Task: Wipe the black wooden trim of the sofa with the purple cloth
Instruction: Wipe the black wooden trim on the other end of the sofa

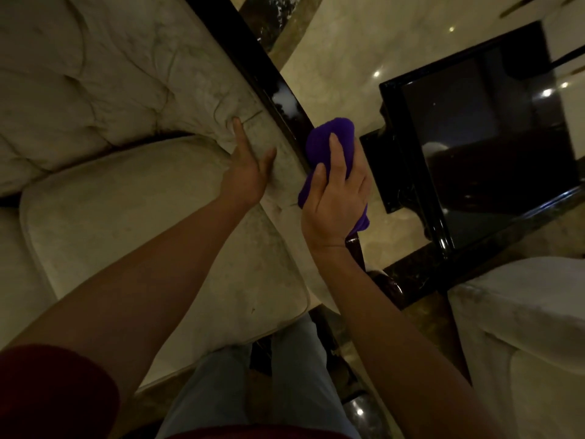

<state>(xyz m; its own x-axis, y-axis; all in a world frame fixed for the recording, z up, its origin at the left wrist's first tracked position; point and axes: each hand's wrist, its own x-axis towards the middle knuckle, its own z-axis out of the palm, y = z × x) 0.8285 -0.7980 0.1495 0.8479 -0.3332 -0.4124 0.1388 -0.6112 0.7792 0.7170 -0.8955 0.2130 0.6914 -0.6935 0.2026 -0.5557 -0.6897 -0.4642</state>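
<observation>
Right hand (335, 198) reaches forward, fingers curled around bunched purple cloth (329, 137), pressing it onto glossy black trim (275, 90) along sofa (95, 90) arm. Left hand (250, 166) flat, fingers spread, braced on upholstery beside trim. Marble floor (332, 74) open beyond edge; black side table (474, 128) near right.

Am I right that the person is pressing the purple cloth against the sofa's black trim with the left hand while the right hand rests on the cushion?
Not quite: the hands are swapped. In the head view the right hand holds the purple cloth against the black trim, while the left hand rests open on the cushion.
</observation>
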